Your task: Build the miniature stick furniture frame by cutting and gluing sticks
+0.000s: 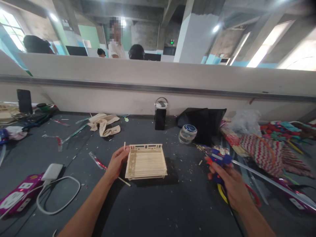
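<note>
A small rectangular tray-like frame [147, 163], built from thin pale wooden sticks with a low railing along its back, stands mid-table. My left hand [119, 161] is closed at its left edge, with a short stick [124, 144] poking up by the fingertips. Whether that stick is separate from the frame I cannot tell. Another thin stick [124, 181] lies below that hand. On the right, my right hand [228, 179] is wrapped round a blue glue gun [221, 156] with an orange trigger. Yellow handles [222, 193] show beneath it.
A glass jar [187, 134] and a black phone [160, 119] stand behind the frame. Crumpled cloth [105, 125] lies back left. A purple power strip [22, 194] with a white charger [52, 172] is front left. Knitted pieces [261, 153] are heaped right.
</note>
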Available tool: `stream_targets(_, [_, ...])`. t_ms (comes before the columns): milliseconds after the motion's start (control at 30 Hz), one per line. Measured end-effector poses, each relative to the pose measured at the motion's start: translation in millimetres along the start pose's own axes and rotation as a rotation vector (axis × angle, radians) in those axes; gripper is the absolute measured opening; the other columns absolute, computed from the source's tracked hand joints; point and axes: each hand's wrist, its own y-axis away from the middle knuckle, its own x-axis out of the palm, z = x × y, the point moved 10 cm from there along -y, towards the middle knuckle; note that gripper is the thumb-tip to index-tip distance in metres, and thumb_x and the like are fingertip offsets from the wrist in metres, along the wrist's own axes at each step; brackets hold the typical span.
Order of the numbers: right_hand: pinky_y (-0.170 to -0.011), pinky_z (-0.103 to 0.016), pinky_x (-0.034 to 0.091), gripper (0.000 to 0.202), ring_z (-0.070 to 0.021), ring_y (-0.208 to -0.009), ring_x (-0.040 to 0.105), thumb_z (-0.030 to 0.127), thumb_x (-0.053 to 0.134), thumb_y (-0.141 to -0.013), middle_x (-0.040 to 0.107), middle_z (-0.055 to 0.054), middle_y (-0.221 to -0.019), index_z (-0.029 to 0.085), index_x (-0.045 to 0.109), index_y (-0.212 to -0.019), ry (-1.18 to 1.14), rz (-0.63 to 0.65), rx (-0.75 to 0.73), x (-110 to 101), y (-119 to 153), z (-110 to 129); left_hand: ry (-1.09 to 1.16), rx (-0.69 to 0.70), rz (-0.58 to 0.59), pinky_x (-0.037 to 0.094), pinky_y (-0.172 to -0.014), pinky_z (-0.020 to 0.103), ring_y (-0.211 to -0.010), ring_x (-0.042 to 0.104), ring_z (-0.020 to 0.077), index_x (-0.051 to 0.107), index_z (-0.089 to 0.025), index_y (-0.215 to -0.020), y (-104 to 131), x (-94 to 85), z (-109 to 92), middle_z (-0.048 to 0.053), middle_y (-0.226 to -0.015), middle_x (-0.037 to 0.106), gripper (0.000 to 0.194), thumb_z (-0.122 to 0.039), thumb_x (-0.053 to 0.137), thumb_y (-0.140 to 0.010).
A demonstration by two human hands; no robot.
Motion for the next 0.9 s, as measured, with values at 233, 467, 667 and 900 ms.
stream_targets(233, [-0.048,-0.026,0.046,0.033,-0.0182,-0.075,0.057,0.039,0.068,-0.082,0.066,-0.012,-0.107,0.019,0.067,-0.108,-0.404,0.353,0.036,80.7,26.8,66.3,-0.012,0.018,0.033,0.052,-0.069,0.028,-0.08,0.07,0.0228,0.072,-0.016,-0.103,1.5,2.6,0.6,0.008,-0.09,0.076,0.04,-0.041,0.075,-0.072])
stream_targets(467, [-0.054,-0.026,0.046,0.039,-0.0122,-0.057,0.052,0.05,0.06,-0.084,0.064,-0.005,-0.08,0.015,0.065,-0.1,-0.13,0.508,-0.033,141.7,29.1,91.3,-0.013,0.024,0.032,0.052,-0.069,0.03,-0.077,0.071,0.0228,0.072,-0.018,-0.099,2.2,0.6,2.7,0.007,-0.089,0.076,0.036,-0.041,0.076,-0.072])
stream_targets(667, [-0.047,-0.022,0.043,0.041,-0.0087,-0.049,0.049,0.054,0.051,-0.088,0.061,-0.002,-0.076,0.015,0.062,-0.093,-0.013,0.551,-0.035,168.2,30.2,92.0,-0.006,0.022,0.022,0.052,-0.068,0.03,-0.074,0.071,0.0223,0.072,-0.017,-0.098,0.3,-1.3,3.9,0.007,-0.085,0.076,0.035,-0.039,0.076,-0.072])
stream_targets(900, [-0.044,-0.021,0.043,0.038,-0.0072,-0.047,0.048,0.052,0.05,-0.088,0.063,-0.003,-0.081,0.016,0.061,-0.089,-0.005,0.578,-0.053,185.9,32.0,95.4,-0.004,0.019,0.024,0.051,-0.068,0.03,-0.078,0.071,0.0231,0.073,-0.019,-0.096,0.2,-1.4,4.1,0.006,-0.087,0.077,0.033,-0.04,0.077,-0.071])
